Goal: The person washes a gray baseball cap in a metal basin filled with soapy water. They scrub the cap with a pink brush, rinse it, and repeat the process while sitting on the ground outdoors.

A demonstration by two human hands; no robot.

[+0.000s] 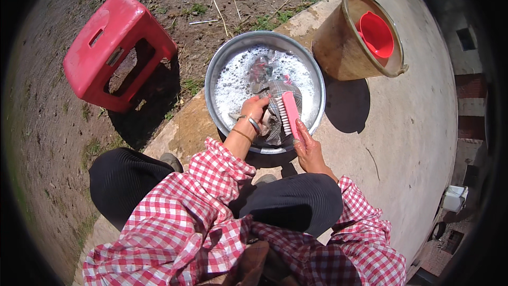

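A round metal basin (211, 82) full of sudsy water stands in front of my knees. In it lies a wet grey plaid cloth (276, 89), bunched up toward the near rim. My left hand (254, 112), with a bangle at the wrist, is closed on the cloth's left side. My right hand (309, 151) is wrapped round the handle end of a pink scrub brush (290, 111). The brush's white bristles face left, against or just over the cloth. Beyond the cloth, something dark and reddish (260, 70) shows through the foam; its kind is unclear.
A red plastic stool (108, 37) stands on bare soil at the left. To the right of the basin is a brown bucket (338, 37) with a red plastic scoop or bowl (377, 34) inside. Pale concrete (402, 143) stretches along the right, with buildings at the far edge.
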